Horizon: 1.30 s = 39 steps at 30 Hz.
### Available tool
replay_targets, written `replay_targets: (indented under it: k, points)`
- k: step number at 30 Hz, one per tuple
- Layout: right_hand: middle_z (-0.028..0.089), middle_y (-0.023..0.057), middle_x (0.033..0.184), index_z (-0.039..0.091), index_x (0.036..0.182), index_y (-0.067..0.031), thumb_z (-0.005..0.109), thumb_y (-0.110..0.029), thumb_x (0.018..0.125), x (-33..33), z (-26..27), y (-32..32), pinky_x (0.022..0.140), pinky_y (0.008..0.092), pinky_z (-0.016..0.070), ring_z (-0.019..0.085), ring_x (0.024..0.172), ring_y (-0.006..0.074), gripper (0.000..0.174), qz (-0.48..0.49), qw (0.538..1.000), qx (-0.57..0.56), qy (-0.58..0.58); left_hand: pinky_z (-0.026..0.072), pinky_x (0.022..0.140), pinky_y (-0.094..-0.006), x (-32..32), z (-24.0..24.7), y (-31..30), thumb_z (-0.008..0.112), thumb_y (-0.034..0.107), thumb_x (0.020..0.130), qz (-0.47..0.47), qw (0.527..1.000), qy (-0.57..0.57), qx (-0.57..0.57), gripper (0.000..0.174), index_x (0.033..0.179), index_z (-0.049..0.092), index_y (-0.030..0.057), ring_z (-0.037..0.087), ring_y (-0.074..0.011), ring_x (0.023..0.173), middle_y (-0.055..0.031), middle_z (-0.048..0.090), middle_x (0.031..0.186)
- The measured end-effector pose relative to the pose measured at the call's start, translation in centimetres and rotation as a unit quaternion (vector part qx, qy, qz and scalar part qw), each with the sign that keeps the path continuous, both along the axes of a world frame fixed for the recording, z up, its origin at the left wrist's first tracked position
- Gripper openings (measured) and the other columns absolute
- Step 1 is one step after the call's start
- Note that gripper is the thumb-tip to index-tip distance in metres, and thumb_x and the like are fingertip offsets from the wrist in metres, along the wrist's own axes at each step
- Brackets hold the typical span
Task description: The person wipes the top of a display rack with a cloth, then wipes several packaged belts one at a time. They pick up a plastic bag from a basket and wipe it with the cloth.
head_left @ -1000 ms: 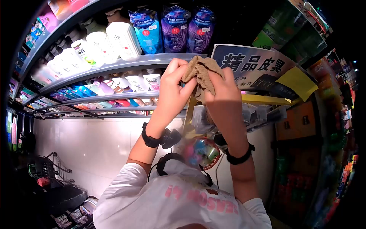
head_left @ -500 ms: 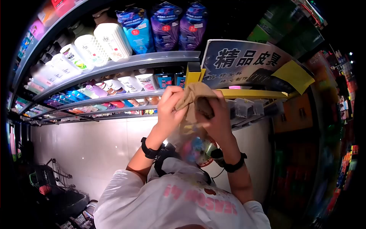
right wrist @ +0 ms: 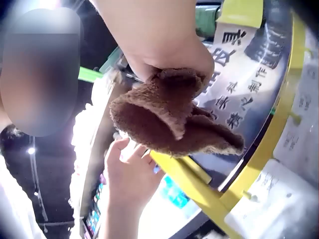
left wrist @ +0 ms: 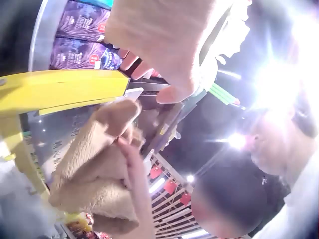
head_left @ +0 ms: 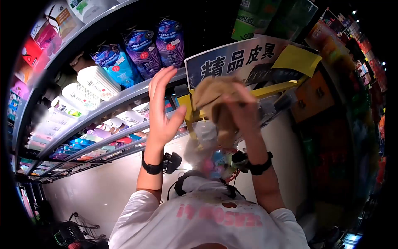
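A brown, fuzzy cloth (head_left: 213,93), loosely folded, hangs from my right hand (head_left: 245,112), whose fingers grip its right side. In the right wrist view the cloth (right wrist: 154,117) droops below that hand in rolled folds. My left hand (head_left: 162,112) is off the cloth, a little to its left, with fingers straight and thumb spread. The left wrist view has the right fingers (left wrist: 130,159) pinching the cloth (left wrist: 94,174), while the left hand (left wrist: 159,40) holds nothing. Behind the cloth stands a yellow metal frame (head_left: 185,108).
A printed sign (head_left: 236,62) with a yellow paper (head_left: 297,61) is mounted on the frame. To the left, shelves hold white bottles (head_left: 98,82) and purple and blue pouches (head_left: 142,54). Clear packages (head_left: 205,133) hang below the frame. A red-rimmed basket (head_left: 234,174) is near my waist.
My left hand has let go of the cloth and opened to its left. The right hand keeps the cloth, and the view has turned to the right.
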State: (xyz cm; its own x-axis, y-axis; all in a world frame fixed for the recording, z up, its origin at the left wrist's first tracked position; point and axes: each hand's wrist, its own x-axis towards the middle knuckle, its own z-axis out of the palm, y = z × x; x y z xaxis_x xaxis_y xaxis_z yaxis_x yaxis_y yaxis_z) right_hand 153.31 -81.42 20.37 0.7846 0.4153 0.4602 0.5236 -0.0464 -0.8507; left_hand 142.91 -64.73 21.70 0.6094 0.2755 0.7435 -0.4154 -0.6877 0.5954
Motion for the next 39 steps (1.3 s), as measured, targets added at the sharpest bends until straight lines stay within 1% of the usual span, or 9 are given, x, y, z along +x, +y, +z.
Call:
replay_targets:
  k: [2, 4, 7, 10, 13, 20, 30, 35, 39]
  points:
    - [0.057, 0.0081, 0.095, 0.053, 0.102, 0.0023, 0.059, -0.016, 0.079, 0.9, 2.1, -1.1, 0.071, 0.0269, 0.0467, 0.056, 0.083, 0.0135, 0.030, -0.019, 0.939, 0.202, 0.279, 0.0353, 0.089, -0.0329, 1.4, 1.2, -0.4, 0.057, 0.015, 0.074, 0.056, 0.996, 0.053, -0.036, 0.042, 0.111, 0.047, -0.0007, 0.049, -0.0283, 0.101, -0.0170, 0.052, 0.107]
    - [0.057, 0.0066, 0.092, 0.050, 0.107, 0.0010, 0.058, -0.016, 0.079, 1.9, 3.0, -1.7, 0.069, 0.0248, 0.0465, 0.056, 0.079, 0.0136, 0.034, -0.096, 0.924, 0.299, 0.217, 0.0384, 0.083, -0.0306, 2.4, 1.1, -0.6, 0.054, 0.014, 0.078, 0.026, 0.994, 0.077, -0.077, 0.034, 0.108, 0.049, -0.0016, 0.052, -0.0264, 0.093, -0.0163, 0.054, 0.099]
    - [0.055, 0.0082, 0.097, 0.050, 0.105, 0.0012, 0.057, -0.015, 0.080, 1.7, 4.4, -0.9, 0.070, 0.0263, 0.0455, 0.054, 0.081, 0.0148, 0.030, -0.155, 0.962, 0.121, 0.189, 0.0431, 0.066, -0.0263, 3.3, 0.6, -1.3, 0.047, 0.009, 0.085, 0.005, 0.990, 0.076, -0.115, 0.018, 0.097, 0.054, -0.0022, 0.056, -0.0214, 0.069, -0.0145, 0.058, 0.082]
    - [0.047, 0.0150, 0.095, 0.052, 0.095, -0.0007, 0.059, -0.007, 0.067, 1.6, 1.3, 3.3, 0.078, 0.0363, 0.0393, 0.045, 0.093, 0.0317, 0.030, -0.058, 0.960, 0.011, -0.275, 0.0433, 0.061, -0.0265, 3.4, 0.1, -1.6, 0.046, 0.008, 0.085, 0.032, 0.993, 0.071, -0.092, 0.016, 0.095, 0.054, -0.0019, 0.055, -0.0215, 0.064, -0.0143, 0.058, 0.079]
    - [0.046, 0.0150, 0.097, 0.056, 0.085, -0.0010, 0.059, -0.003, 0.062, -0.9, 0.3, 5.1, 0.080, 0.0393, 0.0371, 0.046, 0.093, 0.0323, 0.023, -0.053, 0.953, 0.006, -0.297, 0.0384, 0.052, -0.0257, 3.8, -0.4, -1.4, 0.046, 0.006, 0.084, 0.031, 0.998, -0.022, -0.045, 0.012, 0.091, 0.054, -0.0010, 0.046, -0.0167, 0.054, -0.0110, 0.052, 0.065]
    - [0.040, 0.0170, 0.112, 0.056, 0.086, 0.0041, 0.049, 0.000, 0.066, 6.1, 0.8, 2.1, 0.090, 0.0390, 0.0335, 0.044, 0.102, 0.0322, 0.021, -0.149, 0.945, -0.054, -0.286, 0.0353, 0.049, -0.0243, 3.5, 0.0, -1.5, 0.046, 0.010, 0.086, 0.045, 0.993, 0.062, -0.092, 0.014, 0.088, 0.054, -0.0009, 0.041, -0.0130, 0.050, -0.0066, 0.047, 0.058]
    - [0.046, 0.0140, 0.108, 0.060, 0.064, 0.0023, 0.057, 0.002, 0.060, 0.7, -0.7, 2.4, 0.085, 0.0393, 0.0386, 0.044, 0.099, 0.0299, 0.005, 0.156, 0.940, -0.029, -0.303, 0.0401, 0.074, -0.0226, 3.9, 0.0, -1.8, 0.021, 0.047, 0.091, -0.039, 0.923, 0.038, -0.380, 0.063, 0.093, 0.059, -0.0028, 0.055, -0.0116, 0.080, -0.0053, 0.060, 0.089]
    - [0.043, 0.0180, 0.109, 0.053, 0.084, 0.0065, 0.057, 0.006, 0.061, 8.1, -1.8, -1.7, 0.083, 0.0353, 0.0424, 0.049, 0.096, 0.0332, 0.023, 0.017, 0.980, -0.066, -0.186, 0.0230, 0.044, -0.0192, 4.8, -0.5, -1.8, 0.063, 0.025, 0.079, 0.143, 0.973, 0.060, -0.169, 0.031, 0.062, 0.054, -0.0004, 0.031, -0.0010, 0.052, 0.0071, 0.041, 0.053]
    - [0.044, 0.0175, 0.106, 0.054, 0.090, 0.0045, 0.059, -0.002, 0.065, 9.9, -3.3, -1.2, 0.085, 0.0387, 0.0394, 0.047, 0.096, 0.0353, 0.027, -0.093, 0.982, 0.007, -0.165, 0.0264, 0.043, -0.0190, 5.4, -1.3, -1.7, 0.063, 0.025, 0.078, 0.169, 0.975, 0.017, -0.141, 0.033, 0.060, 0.053, -0.0011, 0.034, -0.0009, 0.051, 0.0059, 0.044, 0.052]
